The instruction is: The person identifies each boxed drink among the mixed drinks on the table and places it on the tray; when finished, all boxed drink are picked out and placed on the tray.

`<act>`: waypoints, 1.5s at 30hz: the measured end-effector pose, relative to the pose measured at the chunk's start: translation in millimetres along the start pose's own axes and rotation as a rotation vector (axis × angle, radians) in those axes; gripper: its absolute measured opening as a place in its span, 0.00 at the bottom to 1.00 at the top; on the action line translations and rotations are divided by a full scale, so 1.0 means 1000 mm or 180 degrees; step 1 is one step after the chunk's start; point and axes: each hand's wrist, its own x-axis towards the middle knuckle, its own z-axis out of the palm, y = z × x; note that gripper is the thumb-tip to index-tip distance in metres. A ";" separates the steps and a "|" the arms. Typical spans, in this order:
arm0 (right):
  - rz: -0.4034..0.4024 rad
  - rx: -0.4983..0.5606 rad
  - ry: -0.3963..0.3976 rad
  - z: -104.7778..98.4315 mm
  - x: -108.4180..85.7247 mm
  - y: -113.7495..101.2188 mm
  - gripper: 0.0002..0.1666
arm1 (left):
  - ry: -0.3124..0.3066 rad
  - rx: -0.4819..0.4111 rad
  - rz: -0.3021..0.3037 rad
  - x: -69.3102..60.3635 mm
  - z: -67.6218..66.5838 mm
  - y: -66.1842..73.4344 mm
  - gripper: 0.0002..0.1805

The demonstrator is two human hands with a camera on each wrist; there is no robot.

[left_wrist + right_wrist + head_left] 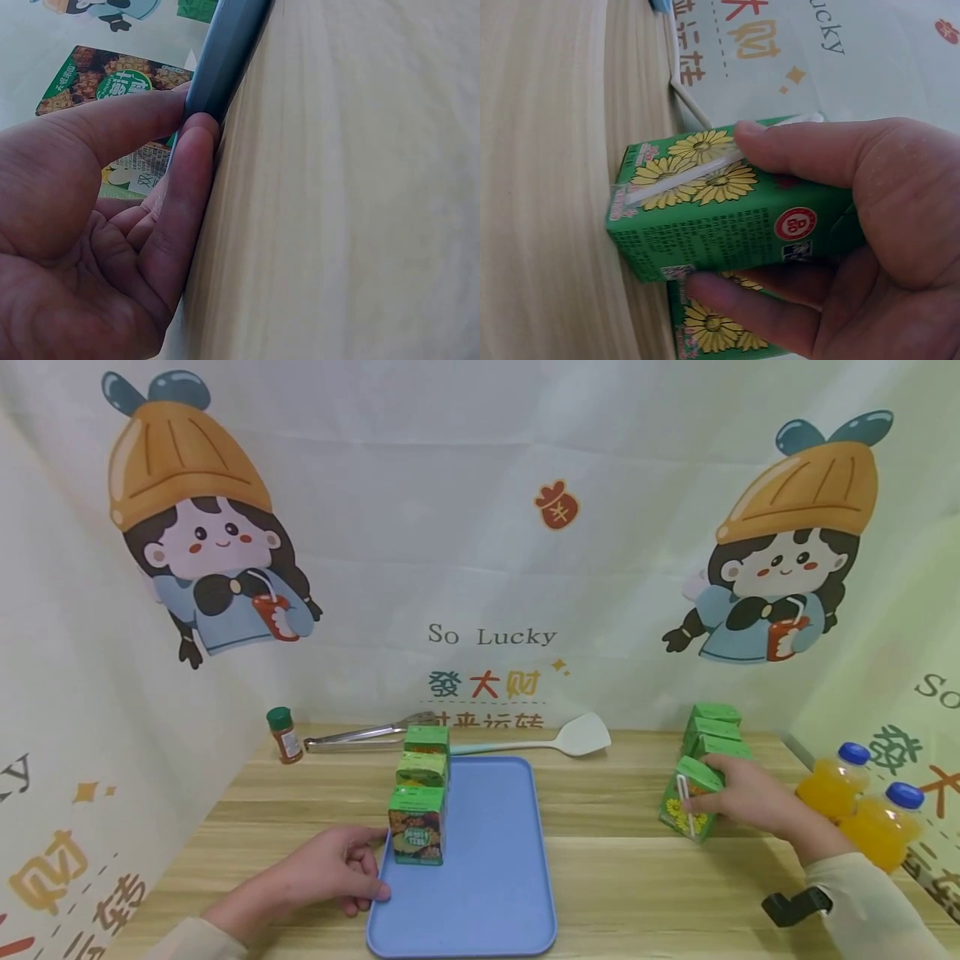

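My left hand [330, 868] pinches the left rim of a blue tray [491, 868] between thumb and fingers. On the tray's left side a green drink carton [417, 835] stands in front of two more cartons, a row running backwards. Over at the right, my right hand [757, 797] grips a green drink carton [705, 232] with yellow flowers and a white straw [682, 178] on its side. That carton leans; whether its base touches the table cannot be told. Other green cartons [716, 714] stand in a row just behind it.
Two orange juice bottles [885, 827] with blue caps stand right of my right forearm. Along the back lie metal tongs [360, 735] and a white spatula [585, 737]. A green-capped spice jar [285, 737] stands at the back left. A printed cloth hangs behind the table.
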 end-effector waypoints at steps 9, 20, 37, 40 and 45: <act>-0.0028 0.0004 0.0240 0.012 0.005 0.000 0.42 | 0.0016 -0.0010 -0.0017 -0.002 0.000 0.000 0.54; -0.0134 0.0290 0.0403 0.032 0.012 -0.020 0.47 | 0.0023 -0.0001 -0.0030 -0.003 -0.002 0.001 0.54; -0.0592 0.0813 0.0329 0.069 0.042 -0.087 0.35 | 0.0032 0.0043 -0.0018 -0.003 -0.002 0.001 0.54; -0.0682 0.0791 0.0322 0.076 0.050 -0.100 0.35 | 0.0027 0.0034 0.0012 -0.003 0.000 0.001 0.54; -0.0782 0.0890 0.0308 0.087 0.065 -0.124 0.35 | 0.0041 0.0024 0.0003 -0.003 0.001 0.001 0.54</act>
